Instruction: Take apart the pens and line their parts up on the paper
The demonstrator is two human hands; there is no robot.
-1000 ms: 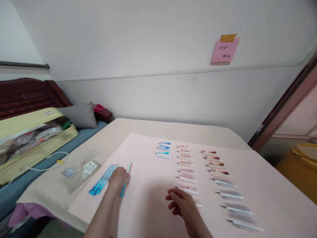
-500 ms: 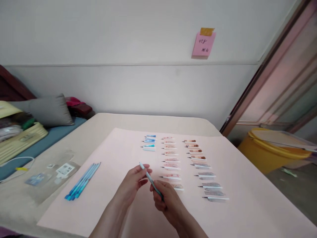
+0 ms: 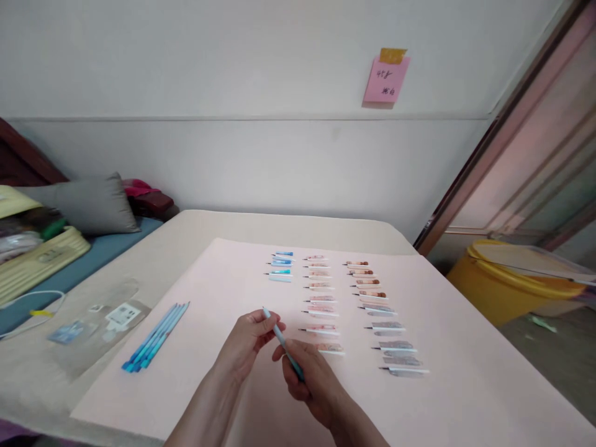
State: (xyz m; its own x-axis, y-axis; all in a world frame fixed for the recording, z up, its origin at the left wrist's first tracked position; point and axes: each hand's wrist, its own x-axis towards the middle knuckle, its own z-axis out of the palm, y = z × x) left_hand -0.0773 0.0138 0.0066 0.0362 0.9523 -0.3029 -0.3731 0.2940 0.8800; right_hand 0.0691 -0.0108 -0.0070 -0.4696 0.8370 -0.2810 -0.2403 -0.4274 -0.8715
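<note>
A light-blue pen [image 3: 280,337] is held slantwise between my two hands above the pink sheet. My left hand [image 3: 246,344] pinches its upper, tip end between thumb and fingers. Around the lower, darker blue part of the barrel, my right hand [image 3: 310,379] has its fingers wrapped. To the left lies a bundle of several blue pens [image 3: 161,335]. Beyond my hands is a short column of blue pen parts [image 3: 280,263], with thin refills beside the barrels. Right of it run a column of pink pen parts [image 3: 320,300] and one of brown pen parts [image 3: 369,282] and grey pen parts [image 3: 395,346].
The pink sheet [image 3: 223,267] covers much of a cream table [image 3: 279,222]. A clear plastic bag [image 3: 84,354] with labels lies at the left. A yellow bin [image 3: 503,288] stands off the right side. A pink note [image 3: 386,81] is taped to the wall.
My right hand's fingers have shifted slightly up and left along the pen. My left hand keeps its pinch near the tip. The laid-out parts stay as they were.
</note>
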